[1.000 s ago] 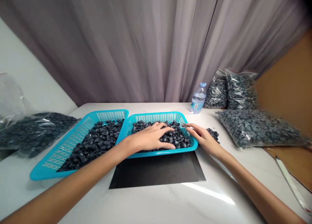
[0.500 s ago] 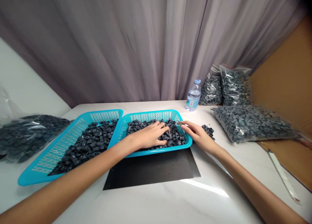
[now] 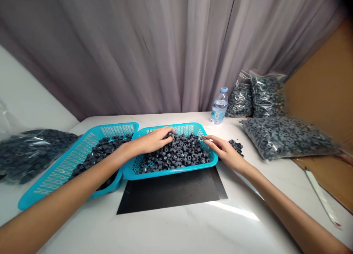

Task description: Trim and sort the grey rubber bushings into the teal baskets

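Note:
My left hand (image 3: 161, 139) is over the back left of the right-hand turquoise basket (image 3: 176, 171). Its fingers curl round some of the dark grey plastic ring pieces (image 3: 179, 152) heaped there, a piece showing between thumb and fingers. At the basket's right rim, my right hand (image 3: 224, 151) is closed on a slim metal tool (image 3: 203, 138). Only a short part of the tool shows, pointing into the basket, so its exact kind is unclear. Just behind the right hand, a small pile of dark pieces (image 3: 236, 147) lies on the table.
A second turquoise basket (image 3: 55, 173) of such pieces adjoins on the left, partly behind my forearm. Clear bags of pieces stand left (image 3: 35, 151) and right (image 3: 286, 138). A water bottle (image 3: 219, 106), black sheet (image 3: 171, 193) and white strip (image 3: 322, 197) are on the table (image 3: 176, 232).
My left hand has moved back and left across the heap, its spread fingers now curled. More pieces show at the front of the basket. The right hand has barely moved.

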`<state>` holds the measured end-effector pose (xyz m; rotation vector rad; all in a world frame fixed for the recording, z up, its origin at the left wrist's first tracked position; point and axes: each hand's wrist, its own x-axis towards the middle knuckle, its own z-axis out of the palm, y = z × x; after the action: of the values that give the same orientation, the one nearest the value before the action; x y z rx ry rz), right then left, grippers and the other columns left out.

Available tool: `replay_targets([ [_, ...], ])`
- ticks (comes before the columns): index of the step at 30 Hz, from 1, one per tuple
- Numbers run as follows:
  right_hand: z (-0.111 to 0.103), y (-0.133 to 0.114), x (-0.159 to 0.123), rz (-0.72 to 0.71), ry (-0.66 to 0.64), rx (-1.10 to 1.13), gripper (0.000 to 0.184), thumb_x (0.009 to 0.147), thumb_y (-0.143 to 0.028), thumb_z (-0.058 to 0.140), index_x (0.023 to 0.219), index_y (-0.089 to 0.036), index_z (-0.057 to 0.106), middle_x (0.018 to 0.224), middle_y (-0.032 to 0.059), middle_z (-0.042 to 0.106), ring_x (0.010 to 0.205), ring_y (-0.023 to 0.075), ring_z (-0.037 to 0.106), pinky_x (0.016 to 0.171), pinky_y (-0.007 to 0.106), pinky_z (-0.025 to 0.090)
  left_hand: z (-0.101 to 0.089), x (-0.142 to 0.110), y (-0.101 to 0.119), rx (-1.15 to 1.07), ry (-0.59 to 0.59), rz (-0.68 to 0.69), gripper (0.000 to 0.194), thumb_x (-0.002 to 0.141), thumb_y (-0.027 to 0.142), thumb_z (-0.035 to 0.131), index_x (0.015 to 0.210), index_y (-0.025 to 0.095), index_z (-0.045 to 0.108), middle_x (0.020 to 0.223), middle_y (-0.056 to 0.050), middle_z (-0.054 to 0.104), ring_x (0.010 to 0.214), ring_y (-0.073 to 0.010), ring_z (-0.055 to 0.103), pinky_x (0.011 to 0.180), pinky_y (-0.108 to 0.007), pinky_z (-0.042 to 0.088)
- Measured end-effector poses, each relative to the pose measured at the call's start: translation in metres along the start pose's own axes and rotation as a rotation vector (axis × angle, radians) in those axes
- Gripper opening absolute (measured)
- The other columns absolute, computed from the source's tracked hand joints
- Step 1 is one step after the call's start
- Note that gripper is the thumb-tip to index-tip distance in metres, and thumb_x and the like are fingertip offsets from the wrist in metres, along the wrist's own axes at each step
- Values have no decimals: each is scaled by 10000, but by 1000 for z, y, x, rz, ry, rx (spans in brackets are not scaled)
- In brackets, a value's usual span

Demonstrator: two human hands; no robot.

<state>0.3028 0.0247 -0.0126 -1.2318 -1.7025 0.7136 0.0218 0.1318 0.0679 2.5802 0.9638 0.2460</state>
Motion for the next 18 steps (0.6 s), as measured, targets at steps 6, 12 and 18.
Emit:
replay_targets([
  [6, 0, -1, 0, -9, -5, 6, 441, 1010, -552, 466, 1243, -238, 670, 1227, 62, 714, 1159, 278, 630, 1016, 395, 464, 10, 2, 6, 6, 65, -140, 412, 998, 514, 344, 918, 202, 601, 884, -58, 673, 834, -250, 624, 745, -327, 435],
  [12, 0, 0, 0, -13, -13, -10, 455, 1011, -553, 465, 1272, -239, 665, 1199, 58, 722, 1130, 275, 641, 993, 379, 476, 11, -5, 11, 101, 94, -154, 423, 951, 580, 459, 1041, 208, 638, 972, -82, 674, 858, -270, 614, 770, -350, 423],
  [18, -1, 0, -1, -12, -13, -17, 451, 1015, -547, 458, 1278, -243, 662, 1159, 56, 724, 1121, 280, 639, 1005, 389, 468, -3, -23, 12, 216, 114, -96, 318, 971, 470, 480, 1121, 248, 651, 1088, -73, 603, 1034, -286, 568, 899, -394, 414],
])
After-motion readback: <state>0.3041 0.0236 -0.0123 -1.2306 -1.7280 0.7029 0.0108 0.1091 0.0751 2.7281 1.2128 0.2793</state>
